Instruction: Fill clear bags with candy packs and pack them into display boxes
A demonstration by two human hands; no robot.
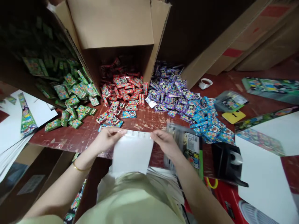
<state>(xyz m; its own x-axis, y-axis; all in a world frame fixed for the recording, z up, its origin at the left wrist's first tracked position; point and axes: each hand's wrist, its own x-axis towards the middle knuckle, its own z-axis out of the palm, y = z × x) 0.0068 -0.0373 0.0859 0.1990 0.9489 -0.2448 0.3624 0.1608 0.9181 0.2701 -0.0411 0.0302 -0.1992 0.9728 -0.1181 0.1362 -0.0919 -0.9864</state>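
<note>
White and thin, a blank sheet [132, 155] hangs between two bare hands in the head view, the only view here. It is at the near edge of a worn red counter [149, 122], in the middle of the scene, its near end reaching down to the person's pale green shirt [137, 199]. Small dark print runs along its far edge, too blurred to read.

The left hand [108, 137] pinches the far left corner between thumb and fingers; the right hand [165, 143] pinches the far right corner the same way. Between them the edge looks fairly straight.

The sheet is probably paper or thin card: very light, smooth and perhaps a little slippery, bendable and easy to crease or tear. The two far corners seem the best places to hold it, with a light, even pinch; the unsupported near end may flop.

Beyond the hands, small packets lie heaped: green packets [79, 91] on the left, red packets [128, 87] in front of an open cardboard box [114, 25], purple packets [171, 93] to their right, and blue packets [204, 115] nearer and farther right.
</note>
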